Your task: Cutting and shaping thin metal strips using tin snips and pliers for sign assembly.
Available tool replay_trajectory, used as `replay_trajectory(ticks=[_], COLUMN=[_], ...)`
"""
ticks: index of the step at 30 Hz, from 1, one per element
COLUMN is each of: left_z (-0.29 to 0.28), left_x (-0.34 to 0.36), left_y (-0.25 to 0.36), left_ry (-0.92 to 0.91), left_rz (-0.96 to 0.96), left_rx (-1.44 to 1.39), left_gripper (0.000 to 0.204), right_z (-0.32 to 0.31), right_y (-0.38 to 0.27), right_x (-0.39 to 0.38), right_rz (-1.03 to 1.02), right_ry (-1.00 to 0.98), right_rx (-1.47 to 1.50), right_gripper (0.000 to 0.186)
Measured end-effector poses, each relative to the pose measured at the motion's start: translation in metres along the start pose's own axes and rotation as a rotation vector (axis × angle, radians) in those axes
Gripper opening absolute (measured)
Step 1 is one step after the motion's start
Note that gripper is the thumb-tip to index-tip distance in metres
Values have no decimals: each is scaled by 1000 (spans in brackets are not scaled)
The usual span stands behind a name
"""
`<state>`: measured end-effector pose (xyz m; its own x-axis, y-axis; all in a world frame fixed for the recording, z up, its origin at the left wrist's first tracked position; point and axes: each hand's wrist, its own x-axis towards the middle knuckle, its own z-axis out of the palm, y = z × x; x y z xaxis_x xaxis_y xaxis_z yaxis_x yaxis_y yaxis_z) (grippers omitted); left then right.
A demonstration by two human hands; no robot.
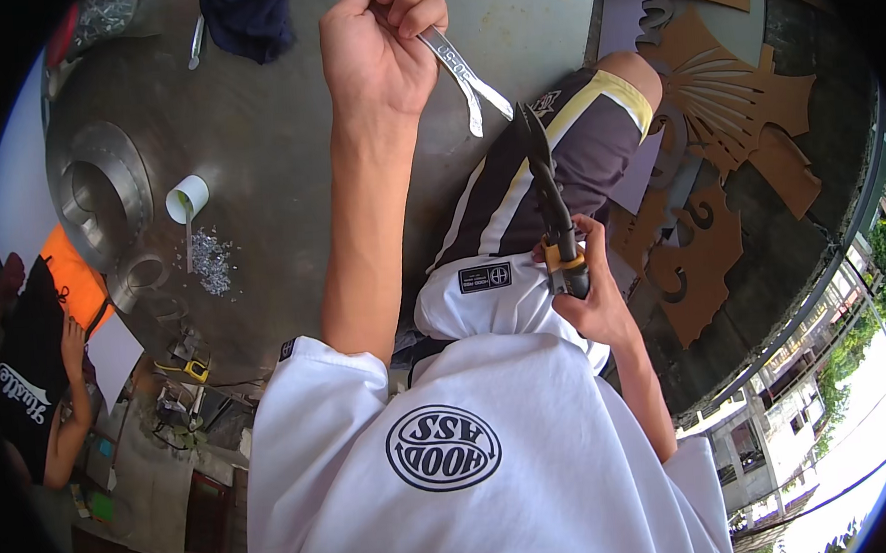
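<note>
metal strip [456,66], pinched in the left hand [381,57], slants rightward toward tin snips [547,176] gripped in the right hand [596,293].

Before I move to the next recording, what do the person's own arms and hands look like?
The left hand and right hand are bare, with no gloves. The left forearm and right forearm are uncovered, with no watch or band visible. The short left sleeve is white, with a small dark label at its hem; the right sleeve is also white.
</note>
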<state>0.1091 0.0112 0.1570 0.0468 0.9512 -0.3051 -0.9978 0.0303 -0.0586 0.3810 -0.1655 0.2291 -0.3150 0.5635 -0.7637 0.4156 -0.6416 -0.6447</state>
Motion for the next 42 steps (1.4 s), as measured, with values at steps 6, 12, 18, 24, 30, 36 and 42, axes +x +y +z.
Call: replay_trajectory(ticks=[6,12,18,24,30,36,42], left_z=[0,-4,8,20,28,22,24], left_x=[1,-5,-5,3,3,1,1], left_y=[-7,-7,-13,-1,-11,-14,-9], left_ry=[-24,-21,-36,-152,-197,-176,-146], left_rz=[-25,20,-14,42,23,-7,39], left_rx=[40,101,72,121,162,96,139], left_gripper=[17,18,19,19,21,22,22], right_z=[5,7,6,3,1,3,3], right_y=[-1,-8,-30,-42,-40,-41,-50], right_x=[-8,-8,-8,-3,-3,0,4], right_rz=[-46,-39,-71,-48,-92,-119,-31], right_ry=[18,10,54,110,123,120,44], right_rx=[-111,-145,-201,-274,-308,-285,-255], right_gripper=[76,73,72,73,74,74,72])
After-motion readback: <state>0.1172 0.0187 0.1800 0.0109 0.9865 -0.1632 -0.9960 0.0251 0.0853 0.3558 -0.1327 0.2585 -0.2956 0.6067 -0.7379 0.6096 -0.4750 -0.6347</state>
